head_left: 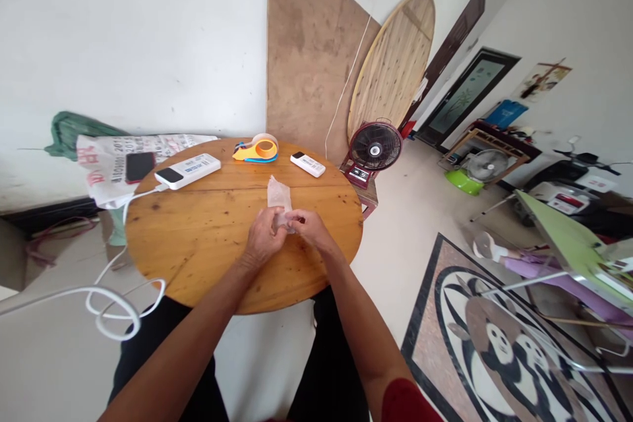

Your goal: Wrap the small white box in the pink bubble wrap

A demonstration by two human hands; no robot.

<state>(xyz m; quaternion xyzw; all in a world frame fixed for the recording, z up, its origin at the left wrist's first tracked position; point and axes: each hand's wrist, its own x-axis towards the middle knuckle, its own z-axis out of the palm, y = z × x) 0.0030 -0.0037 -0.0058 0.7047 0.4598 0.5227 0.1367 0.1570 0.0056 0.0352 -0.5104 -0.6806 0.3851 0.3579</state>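
Over the near middle of the round wooden table (198, 231), my left hand (264, 235) and my right hand (310, 227) meet at a small piece of translucent whitish wrap (279, 194). Fingers of both hands are closed on its near end, while its far end sticks up and away from me. Whether anything lies inside the wrap is hidden by my fingers. Beyond it stands an orange tape dispenser (241, 153) with a roll of clear tape. Right of that lies a small white device (311, 165) with a black end.
A white power bank (195, 168) with a white cable (143, 194) lies at the table's left. A dark phone (140, 167) rests on a printed sack (101, 168) there. A red fan (374, 150) stands just past the right edge. Another person's leg (539, 266) shows far right.
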